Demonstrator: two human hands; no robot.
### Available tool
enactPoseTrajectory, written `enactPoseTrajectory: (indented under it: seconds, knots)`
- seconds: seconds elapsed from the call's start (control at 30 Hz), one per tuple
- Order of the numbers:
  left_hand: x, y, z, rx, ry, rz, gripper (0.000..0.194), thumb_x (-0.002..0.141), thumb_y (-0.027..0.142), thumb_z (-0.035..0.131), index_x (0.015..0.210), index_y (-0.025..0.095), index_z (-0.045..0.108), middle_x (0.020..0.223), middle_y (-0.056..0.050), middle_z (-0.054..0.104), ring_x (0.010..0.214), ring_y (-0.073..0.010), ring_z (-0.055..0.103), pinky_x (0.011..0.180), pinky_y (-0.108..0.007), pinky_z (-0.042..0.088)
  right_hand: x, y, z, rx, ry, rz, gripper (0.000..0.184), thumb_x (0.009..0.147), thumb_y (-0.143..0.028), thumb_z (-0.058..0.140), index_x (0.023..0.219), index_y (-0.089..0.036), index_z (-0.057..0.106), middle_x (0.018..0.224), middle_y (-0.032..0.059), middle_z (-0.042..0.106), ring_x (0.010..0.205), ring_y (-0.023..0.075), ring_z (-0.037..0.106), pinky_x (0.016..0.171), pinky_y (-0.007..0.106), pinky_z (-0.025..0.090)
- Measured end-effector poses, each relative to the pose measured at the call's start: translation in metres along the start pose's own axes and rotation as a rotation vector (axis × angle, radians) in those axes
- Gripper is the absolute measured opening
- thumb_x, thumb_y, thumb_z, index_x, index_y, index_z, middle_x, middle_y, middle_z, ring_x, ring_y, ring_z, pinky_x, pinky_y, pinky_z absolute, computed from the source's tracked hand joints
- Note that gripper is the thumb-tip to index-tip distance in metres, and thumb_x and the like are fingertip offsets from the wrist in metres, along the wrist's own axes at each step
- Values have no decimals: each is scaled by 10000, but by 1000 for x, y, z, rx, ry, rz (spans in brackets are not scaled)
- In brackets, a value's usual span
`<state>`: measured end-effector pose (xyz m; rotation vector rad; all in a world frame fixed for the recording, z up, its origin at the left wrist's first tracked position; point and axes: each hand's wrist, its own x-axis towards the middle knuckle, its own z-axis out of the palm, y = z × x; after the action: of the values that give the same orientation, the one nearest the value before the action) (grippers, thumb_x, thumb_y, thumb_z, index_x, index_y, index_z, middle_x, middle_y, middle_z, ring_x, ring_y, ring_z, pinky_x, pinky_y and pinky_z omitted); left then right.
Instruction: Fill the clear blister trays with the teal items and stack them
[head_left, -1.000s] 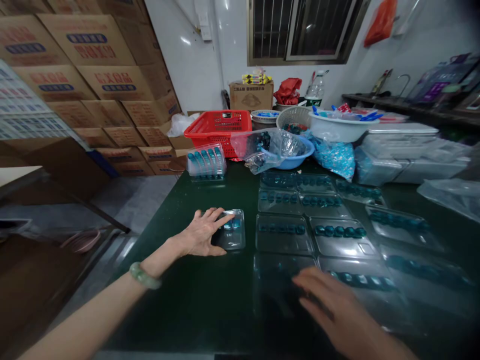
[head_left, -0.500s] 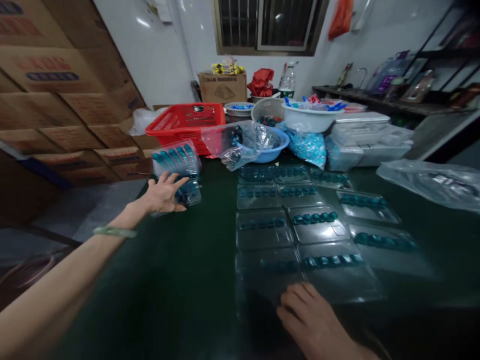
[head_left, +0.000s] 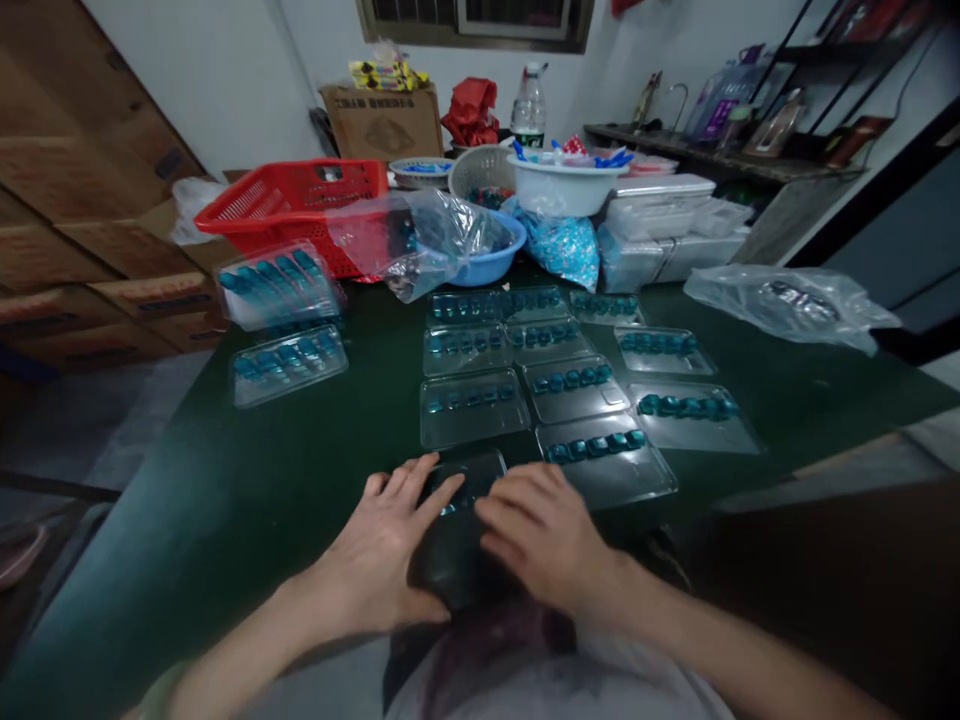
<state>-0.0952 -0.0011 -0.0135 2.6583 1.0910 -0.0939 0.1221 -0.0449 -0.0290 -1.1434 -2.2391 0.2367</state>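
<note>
- Far left: a stack of clear plastic trays (head_left: 279,285) with rows of teal pieces inside, beside a red plastic basket (head_left: 292,205)
- Just below that stack: a single clear tray (head_left: 289,366) lying flat on the dark green table (head_left: 150,500)
- Left hand (head_left: 375,545): spread wide, palm down, fingertips reaching onto the clear tray under the hands (head_left: 465,475), no pinch
- That tray: at the near edge of the table, shallow and see-through, mostly hidden by both hands, only a few teal pieces showing through, dark underneath
- Right hand (head_left: 544,530): fingers lightly curled, lying on the same tray, just beside the left hand, not pressed against it
- Middle of the table: rows of clear trays (head_left: 476,408), close together, each with one line of round teal pieces in moulded hollows
- Behind them: a crumpled plastic bag (head_left: 420,240) on a blue bowl (head_left: 502,262), then a bag of blue pieces (head_left: 559,250)
- Far right: a loose clear plastic bag (head_left: 787,305) on the table
</note>
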Motion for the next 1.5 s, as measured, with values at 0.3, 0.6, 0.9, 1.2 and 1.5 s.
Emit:
enactPoseTrajectory:
  seconds: [0.3, 0.6, 0.9, 1.2, 1.5]
  knots:
    - [-26, -6, -11, 24, 47, -158, 834, 615, 324, 569, 1343, 269, 168, 1206, -122, 406, 1109, -332, 346, 842, -448, 313, -62, 15, -24, -53, -43, 176, 311, 813, -245, 529, 1119, -198, 493, 974, 77, 545, 862, 201, 512, 742, 351, 432]
    - [-17, -16, -32, -165, 156, -217, 884, 527, 203, 565, 1306, 294, 159, 1230, -69, 366, 1128, -294, 332, 921, -443, 301, -51, 4, 0, 152, -269, 163, 99, 788, -105, 520, 843, -172, 568, 850, 39, 546, 754, 157, 530, 627, 264, 431]
    - [98, -27, -51, 57, 184, 4, 825, 556, 365, 591, 1304, 256, 263, 1159, -108, 387, 1034, -332, 365, 810, -452, 313, -22, 27, -28, 1584, 122, 801, 320, 851, -378, 436, 1050, -146, 530, 879, 91, 590, 633, 127, 549, 471, 219, 426]
    - [123, -47, -41, 127, 95, 16, 1042, 465, 655, 575, 1341, 246, 186, 1266, -163, 325, 1073, -368, 350, 815, -439, 285, -7, 50, -41, 1931, 176, 865, 394, 875, -373, 383, 1069, -54, 508, 951, 166, 590, 731, 166, 581, 578, 241, 449]
    - [128, -36, -41, 135, 115, 4, 916, 474, 485, 618, 1296, 246, 294, 1055, -118, 479, 939, -312, 439, 779, -413, 303, 10, 59, -54, 1971, 169, 891, 327, 873, -268, 423, 1112, -50, 468, 1058, 197, 571, 712, 123, 601, 563, 173, 456]
